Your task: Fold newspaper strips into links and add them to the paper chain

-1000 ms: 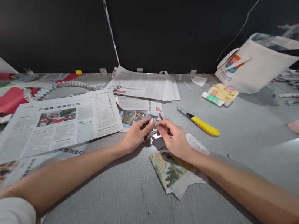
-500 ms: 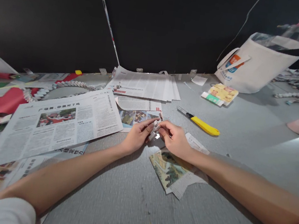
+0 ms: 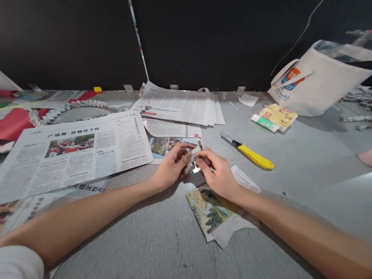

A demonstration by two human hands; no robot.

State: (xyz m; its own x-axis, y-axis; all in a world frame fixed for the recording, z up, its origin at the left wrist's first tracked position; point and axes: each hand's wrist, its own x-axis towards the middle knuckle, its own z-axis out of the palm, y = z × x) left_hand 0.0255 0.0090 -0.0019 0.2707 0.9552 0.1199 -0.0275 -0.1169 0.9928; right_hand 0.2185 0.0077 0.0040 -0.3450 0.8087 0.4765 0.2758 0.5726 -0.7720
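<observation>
The fingers of the left hand (image 3: 169, 169) and the right hand (image 3: 218, 174) are bending with only a narrow opening, and they are grasping one small folded paper (image 3: 193, 158) between both hands. One yellow knife (image 3: 256, 157) is lying beyond the right fingers; one white bag (image 3: 324, 81) is standing farther away.

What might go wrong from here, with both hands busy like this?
The small paper piece between the left hand and right hand could slip or crease. The yellow cutter lies just beyond the right hand; if its blade is exposed, it might nick. The right forearm might drag the loose sheets.
</observation>
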